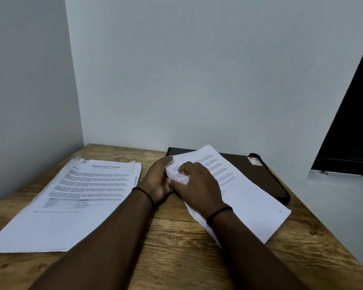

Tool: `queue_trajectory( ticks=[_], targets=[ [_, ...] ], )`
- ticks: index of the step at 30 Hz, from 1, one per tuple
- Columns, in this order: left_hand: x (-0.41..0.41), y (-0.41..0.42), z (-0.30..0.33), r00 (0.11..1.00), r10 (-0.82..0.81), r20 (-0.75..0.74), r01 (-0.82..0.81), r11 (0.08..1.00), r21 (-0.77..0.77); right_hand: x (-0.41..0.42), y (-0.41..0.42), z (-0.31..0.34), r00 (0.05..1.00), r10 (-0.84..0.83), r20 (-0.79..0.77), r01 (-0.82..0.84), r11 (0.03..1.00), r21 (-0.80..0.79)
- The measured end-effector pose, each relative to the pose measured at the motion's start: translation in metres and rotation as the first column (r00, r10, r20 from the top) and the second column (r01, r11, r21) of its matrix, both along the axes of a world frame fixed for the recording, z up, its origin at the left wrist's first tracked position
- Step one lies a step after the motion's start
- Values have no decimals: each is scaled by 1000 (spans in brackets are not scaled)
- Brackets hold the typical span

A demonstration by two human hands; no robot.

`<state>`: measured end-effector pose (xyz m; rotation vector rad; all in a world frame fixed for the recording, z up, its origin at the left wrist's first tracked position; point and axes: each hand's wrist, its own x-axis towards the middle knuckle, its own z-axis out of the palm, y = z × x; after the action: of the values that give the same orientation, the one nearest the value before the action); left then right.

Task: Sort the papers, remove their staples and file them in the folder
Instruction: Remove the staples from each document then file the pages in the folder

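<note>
From the head camera we see our left hand (158, 181) gripping the left edge of the right stack of papers (245, 193) — it lies partly over the dark folder (268, 176) — while our right hand (197, 183) presses on top, fingers curled. Another paper stack (71, 204) lies left on the wooden table (166, 258).

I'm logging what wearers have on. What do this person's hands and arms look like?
Both forearms are bare, with no sleeves in view. The left hand and right hand are ungloved and each wrist carries a thin black band. No rings or watch show.
</note>
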<state>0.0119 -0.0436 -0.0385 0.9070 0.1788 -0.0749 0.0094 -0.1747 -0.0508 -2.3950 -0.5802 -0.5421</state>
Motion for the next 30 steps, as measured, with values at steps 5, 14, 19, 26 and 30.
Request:
queue_trajectory(
  ticks=[5,14,19,26,30],
  targets=[
    [4,12,-3,991,-133,26,135,988,-78,2,5,0,999,-11,36,11,1000,-9],
    [2,10,-5,990,-133,55,138,985,-101,3,4,-1,992,9,-128,35,941,337],
    [4,11,-11,999,-41,15,42,997,-71,0,-2,1,990,-49,-132,104,885,453],
    [4,11,-12,1000,3,-8,-3,999,-42,-5,-2,2,1000,-10,-20,15,967,255],
    [4,9,-11,1000,13,-10,-14,995,-97,-9,5,0,1000,25,-9,-25,999,27]
  ],
)
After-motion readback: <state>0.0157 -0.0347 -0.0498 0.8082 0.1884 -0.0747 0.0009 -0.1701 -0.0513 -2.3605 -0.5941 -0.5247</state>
